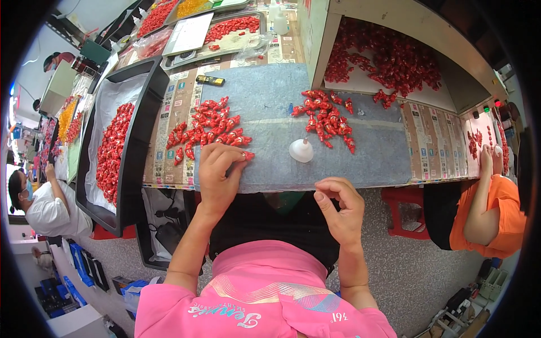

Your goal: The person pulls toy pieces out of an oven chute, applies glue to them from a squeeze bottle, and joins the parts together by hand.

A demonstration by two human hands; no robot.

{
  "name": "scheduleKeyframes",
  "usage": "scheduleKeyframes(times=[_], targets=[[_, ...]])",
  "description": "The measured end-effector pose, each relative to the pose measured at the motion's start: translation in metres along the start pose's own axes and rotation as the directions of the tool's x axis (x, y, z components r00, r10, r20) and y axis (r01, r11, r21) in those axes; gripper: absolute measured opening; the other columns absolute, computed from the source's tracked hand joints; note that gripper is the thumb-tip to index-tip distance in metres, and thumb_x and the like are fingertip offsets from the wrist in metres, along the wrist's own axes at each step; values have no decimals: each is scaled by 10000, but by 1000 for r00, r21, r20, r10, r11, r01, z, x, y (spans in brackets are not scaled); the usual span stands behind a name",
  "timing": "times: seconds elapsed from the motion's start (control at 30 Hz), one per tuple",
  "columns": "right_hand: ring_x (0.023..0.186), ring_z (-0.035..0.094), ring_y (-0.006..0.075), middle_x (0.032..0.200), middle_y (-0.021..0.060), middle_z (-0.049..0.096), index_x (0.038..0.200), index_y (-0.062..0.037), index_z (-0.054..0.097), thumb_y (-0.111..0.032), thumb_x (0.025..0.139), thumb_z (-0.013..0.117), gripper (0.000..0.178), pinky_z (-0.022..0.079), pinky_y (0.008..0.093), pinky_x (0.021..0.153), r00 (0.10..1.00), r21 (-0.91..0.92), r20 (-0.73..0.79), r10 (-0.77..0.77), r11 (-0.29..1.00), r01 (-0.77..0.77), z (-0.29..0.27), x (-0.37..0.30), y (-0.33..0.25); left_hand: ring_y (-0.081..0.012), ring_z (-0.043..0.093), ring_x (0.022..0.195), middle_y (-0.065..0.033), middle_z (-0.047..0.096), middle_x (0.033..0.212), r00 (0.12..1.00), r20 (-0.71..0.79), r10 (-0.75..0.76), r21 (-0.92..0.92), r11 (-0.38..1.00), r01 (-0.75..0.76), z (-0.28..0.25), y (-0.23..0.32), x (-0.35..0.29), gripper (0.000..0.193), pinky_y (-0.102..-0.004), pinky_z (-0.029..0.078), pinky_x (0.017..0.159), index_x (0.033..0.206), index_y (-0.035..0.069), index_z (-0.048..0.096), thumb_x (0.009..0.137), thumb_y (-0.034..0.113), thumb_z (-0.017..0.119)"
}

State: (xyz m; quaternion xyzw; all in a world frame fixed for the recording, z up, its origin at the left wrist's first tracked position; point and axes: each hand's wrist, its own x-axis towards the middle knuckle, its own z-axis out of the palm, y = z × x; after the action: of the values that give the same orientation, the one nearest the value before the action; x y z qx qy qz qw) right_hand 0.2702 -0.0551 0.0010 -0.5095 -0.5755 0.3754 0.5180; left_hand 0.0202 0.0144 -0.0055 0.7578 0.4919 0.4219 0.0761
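Note:
On the blue-grey cloth (265,118), my left hand (218,172) pinches a small red figure (248,155) between thumb and fingertips. Beside it lies a loose pile of similar red figures (208,127). My right hand (342,207) is raised at the table's front edge, fingers curved and thumb apart, with nothing seen in it. Between the hands, a little farther back, stands a white cone-shaped bottle (301,152) with a narrow tip. A second pile of red figures (326,115) lies behind that bottle.
A black tray (152,93) of red pieces stands at the left. A box-like shelf (318,50) full of red figures rises at the back right. A yellow-black tube (210,80) lies behind the left pile. Co-workers sit on both sides, one in orange (496,219).

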Motion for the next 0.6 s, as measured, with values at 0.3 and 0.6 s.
scheduleKeyframes(times=[0.3,0.6], targets=[[842,632,198,1013,98,634,1028,-30,631,-30,766,719,276,500,284,724,989,-197,-130,-73,979,47,8,27,1,-246,571,897,-58,661,879,998,-43,49,40,998,-47,3,-1,0,192,-333,448,792,779,43,662,638,-71,726],[977,593,316,1037,142,631,1095,-39,602,-65,705,760,421,466,385,843,981,-275,-81,-178,950,149,36,51,18,-253,567,894,-67,648,895,995,-10,96,-70,993,-96,25,32,11,195,-351,447,789,809,54,661,657,-53,716]])
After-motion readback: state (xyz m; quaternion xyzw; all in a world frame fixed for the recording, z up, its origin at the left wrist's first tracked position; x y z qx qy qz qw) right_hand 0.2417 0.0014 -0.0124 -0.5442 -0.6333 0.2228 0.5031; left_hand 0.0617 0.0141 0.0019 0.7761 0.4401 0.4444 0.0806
